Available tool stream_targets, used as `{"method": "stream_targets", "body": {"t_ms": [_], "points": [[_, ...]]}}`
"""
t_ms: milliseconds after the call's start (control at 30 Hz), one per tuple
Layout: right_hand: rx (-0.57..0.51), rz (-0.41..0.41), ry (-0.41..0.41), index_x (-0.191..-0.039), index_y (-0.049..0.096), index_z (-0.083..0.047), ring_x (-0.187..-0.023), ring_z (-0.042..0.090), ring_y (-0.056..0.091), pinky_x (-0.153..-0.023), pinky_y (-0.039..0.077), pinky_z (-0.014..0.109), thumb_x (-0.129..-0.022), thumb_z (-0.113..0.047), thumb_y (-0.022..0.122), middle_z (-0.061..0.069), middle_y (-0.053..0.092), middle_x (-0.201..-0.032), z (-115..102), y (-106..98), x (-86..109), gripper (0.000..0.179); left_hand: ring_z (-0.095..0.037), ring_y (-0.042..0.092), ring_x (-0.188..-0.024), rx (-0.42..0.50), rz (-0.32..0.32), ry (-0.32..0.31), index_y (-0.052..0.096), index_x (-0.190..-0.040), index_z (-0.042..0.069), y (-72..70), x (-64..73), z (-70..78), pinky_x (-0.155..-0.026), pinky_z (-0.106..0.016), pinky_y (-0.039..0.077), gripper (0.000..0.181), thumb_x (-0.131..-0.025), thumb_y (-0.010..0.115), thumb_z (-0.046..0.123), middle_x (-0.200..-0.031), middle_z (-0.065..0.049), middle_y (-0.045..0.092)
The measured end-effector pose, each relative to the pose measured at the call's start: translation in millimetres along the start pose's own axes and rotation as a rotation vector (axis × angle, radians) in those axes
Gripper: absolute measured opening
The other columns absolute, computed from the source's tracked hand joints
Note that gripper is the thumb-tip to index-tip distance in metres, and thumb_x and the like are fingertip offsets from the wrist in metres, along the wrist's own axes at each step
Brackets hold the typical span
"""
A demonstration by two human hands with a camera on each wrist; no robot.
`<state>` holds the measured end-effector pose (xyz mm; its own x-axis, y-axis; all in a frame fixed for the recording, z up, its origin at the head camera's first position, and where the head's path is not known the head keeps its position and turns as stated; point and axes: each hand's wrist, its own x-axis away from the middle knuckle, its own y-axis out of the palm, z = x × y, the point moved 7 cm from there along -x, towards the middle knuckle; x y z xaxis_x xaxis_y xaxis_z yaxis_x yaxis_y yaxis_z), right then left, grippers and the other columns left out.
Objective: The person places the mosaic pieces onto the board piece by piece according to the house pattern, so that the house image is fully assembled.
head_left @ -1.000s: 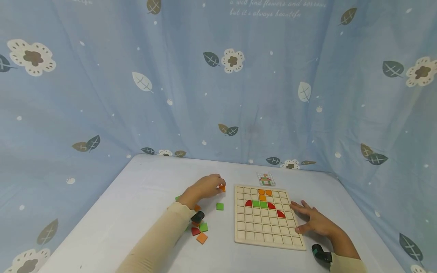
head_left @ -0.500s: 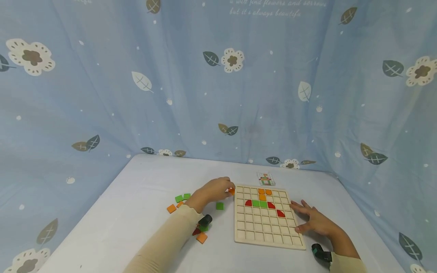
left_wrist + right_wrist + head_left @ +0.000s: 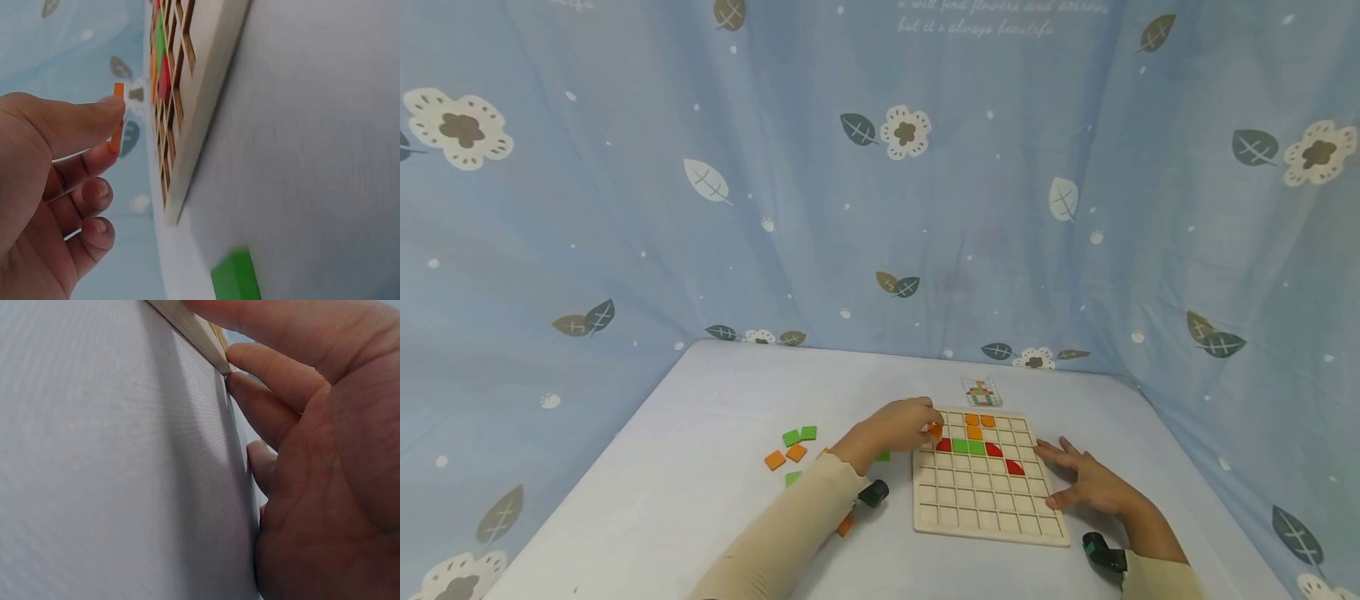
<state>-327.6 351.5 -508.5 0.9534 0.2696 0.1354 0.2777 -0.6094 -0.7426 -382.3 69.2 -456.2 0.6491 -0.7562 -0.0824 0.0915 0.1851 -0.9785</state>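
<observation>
My left hand (image 3: 898,429) pinches a thin orange tile (image 3: 117,119) between thumb and index finger, over the upper left corner of the wooden grid board (image 3: 992,504). In the left wrist view the tile is seen edge-on, with the other fingers curled below it. Set in the board are two orange round pieces (image 3: 972,420), an orange square (image 3: 973,433), green squares (image 3: 967,447) and red quarter-round pieces (image 3: 1015,467). My right hand (image 3: 1093,483) lies with spread fingers along the board's right edge, thumb and fingertips touching it.
Loose green tiles (image 3: 791,437) and orange tiles (image 3: 775,460) lie on the white table (image 3: 647,500) to the left, some hidden under the left sleeve (image 3: 790,533). A pattern card (image 3: 982,392) rests behind the board. A blue printed curtain (image 3: 820,233) surrounds the table.
My left hand has carried the orange tile rightward from the table to over the board's upper left corner. My right hand has stayed at the board's edge.
</observation>
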Motion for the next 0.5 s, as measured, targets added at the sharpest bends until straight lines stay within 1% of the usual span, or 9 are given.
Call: {"method": "stream_targets", "body": {"t_ms": [167, 367, 500], "points": [[0.009, 0.002, 0.006, -0.143, 0.048, -0.005, -0.14, 0.052, -0.001, -0.101, -0.007, 0.072, -0.06, -0.036, 0.089, 0.02, 0.029, -0.153, -1.7, -0.3, 0.2, 0.097, -0.004, 0.055, -0.094, 0.012, 0.005, 0.027, 0.071, -0.115, 0.019, -0.1, -4.6, 13.9, -0.084, -0.022, 0.046, 0.023, -0.093, 0.068, 0.025, -0.105, 0.007, 0.06], [0.015, -0.002, -0.002, -0.143, 0.048, -0.004, -0.141, 0.051, -0.001, -0.102, -0.008, 0.071, -0.061, -0.036, 0.089, 0.021, 0.03, -0.153, -2.2, -1.2, -0.2, 0.096, -0.001, 0.054, -0.089, 0.059, 0.023, 0.023, 0.072, -0.113, 0.021, 4.4, -12.1, 24.8, -0.082, -0.018, 0.045, 0.023, -0.092, 0.069, 0.029, -0.101, 0.011, 0.059], [0.011, 0.001, -0.008, -0.142, 0.048, -0.004, -0.141, 0.051, -0.001, -0.103, -0.008, 0.07, -0.061, -0.035, 0.089, 0.02, 0.03, -0.152, -0.5, -0.8, -1.2, 0.096, 0.0, 0.053, -0.088, 0.099, 0.03, 0.028, 0.072, -0.114, 0.021, 6.1, -16.2, 34.5, -0.081, -0.017, 0.045, 0.023, -0.091, 0.07, 0.027, -0.101, 0.013, 0.059]]}}
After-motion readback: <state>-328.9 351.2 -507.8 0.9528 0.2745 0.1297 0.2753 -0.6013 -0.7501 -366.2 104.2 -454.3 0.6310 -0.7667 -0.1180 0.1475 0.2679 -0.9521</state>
